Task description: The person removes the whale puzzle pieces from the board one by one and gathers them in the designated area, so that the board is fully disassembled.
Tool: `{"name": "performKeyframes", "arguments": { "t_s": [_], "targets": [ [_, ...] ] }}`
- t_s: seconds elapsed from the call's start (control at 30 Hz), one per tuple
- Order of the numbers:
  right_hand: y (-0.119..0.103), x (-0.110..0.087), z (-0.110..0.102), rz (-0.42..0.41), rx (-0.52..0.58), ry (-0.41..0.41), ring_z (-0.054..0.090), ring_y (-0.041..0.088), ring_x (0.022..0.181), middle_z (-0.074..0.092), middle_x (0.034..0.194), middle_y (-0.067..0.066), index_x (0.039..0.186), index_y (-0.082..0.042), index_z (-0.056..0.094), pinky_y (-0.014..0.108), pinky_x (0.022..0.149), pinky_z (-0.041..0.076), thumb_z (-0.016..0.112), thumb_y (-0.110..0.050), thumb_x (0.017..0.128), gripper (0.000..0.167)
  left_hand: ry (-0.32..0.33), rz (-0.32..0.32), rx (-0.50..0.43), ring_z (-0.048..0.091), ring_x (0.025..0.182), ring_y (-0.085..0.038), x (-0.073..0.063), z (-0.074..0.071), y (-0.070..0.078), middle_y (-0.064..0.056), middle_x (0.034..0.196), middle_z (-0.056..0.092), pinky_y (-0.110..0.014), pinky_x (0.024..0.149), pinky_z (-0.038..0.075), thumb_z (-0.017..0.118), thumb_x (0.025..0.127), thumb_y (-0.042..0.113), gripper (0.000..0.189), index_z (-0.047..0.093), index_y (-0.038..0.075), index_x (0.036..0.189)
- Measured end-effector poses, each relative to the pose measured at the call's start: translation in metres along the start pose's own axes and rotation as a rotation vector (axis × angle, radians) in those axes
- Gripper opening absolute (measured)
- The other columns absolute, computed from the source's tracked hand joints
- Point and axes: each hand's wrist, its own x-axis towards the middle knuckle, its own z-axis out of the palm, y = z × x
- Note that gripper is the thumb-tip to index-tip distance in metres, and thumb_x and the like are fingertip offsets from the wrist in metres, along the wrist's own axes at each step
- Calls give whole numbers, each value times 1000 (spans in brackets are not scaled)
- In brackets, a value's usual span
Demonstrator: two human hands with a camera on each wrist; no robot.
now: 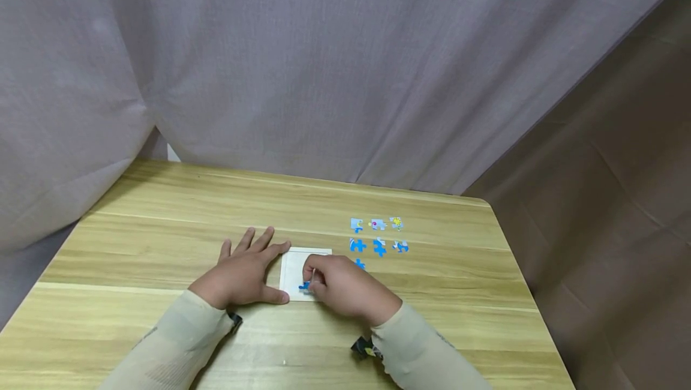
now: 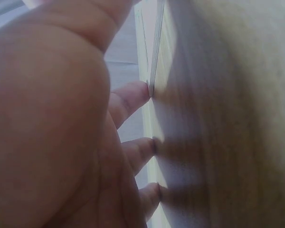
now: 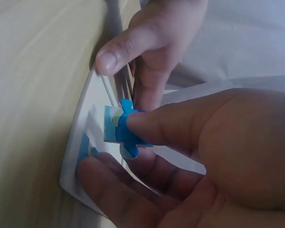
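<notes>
A white square puzzle frame (image 1: 291, 270) lies on the wooden table between the hands. My left hand (image 1: 237, 273) spreads its fingers beside it, with thumb and index fingertip touching its left corners. My right hand (image 1: 345, 288) is over the frame's right part. In the right wrist view its thumb and a finger pinch a blue jigsaw piece (image 3: 128, 128) with a pale patch, tilted and raised off the frame. Below the right fingertips another blue piece (image 3: 83, 148) shows in the frame's corner, partly hidden. The left wrist view shows the frame's edge (image 2: 156, 52) against a left fingertip.
Several loose jigsaw pieces lie in rows right of the frame, among them a yellow-patterned piece (image 1: 396, 222) and a blue one (image 1: 379, 247). Another blue piece (image 1: 360, 264) is near the right hand. A grey curtain (image 1: 324, 78) hangs along the table's far edge.
</notes>
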Motion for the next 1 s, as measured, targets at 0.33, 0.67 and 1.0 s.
{"name": "performKeyframes", "arguments": {
  "t_s": [0.33, 0.67, 1.0],
  "targets": [
    [14, -16, -22, 40, 55, 12, 54, 2, 70, 62, 79, -12, 104, -21, 73, 24, 70, 49, 70, -12, 109, 11, -7, -7, -17, 7, 173, -56, -1, 3, 0, -16, 189, 18, -92, 125, 4, 93, 80, 73, 116, 42, 32, 175],
    [55, -40, -47, 186, 92, 106, 57, 7, 76, 66, 87, -12, 104, -24, 75, 24, 70, 49, 74, -14, 107, 10, -15, -9, -28, 5, 174, -56, -1, 3, 0, -15, 190, 16, -92, 126, 2, 94, 80, 71, 116, 41, 32, 176],
    [90, -56, -58, 335, 151, 120, 63, 12, 78, 68, 92, -5, 112, -19, 78, 29, 74, 54, 72, -12, 109, 10, -16, -7, -24, 5, 174, -56, 0, 1, 0, -15, 190, 16, -93, 125, 2, 93, 80, 71, 116, 41, 32, 176]
  ]
}}
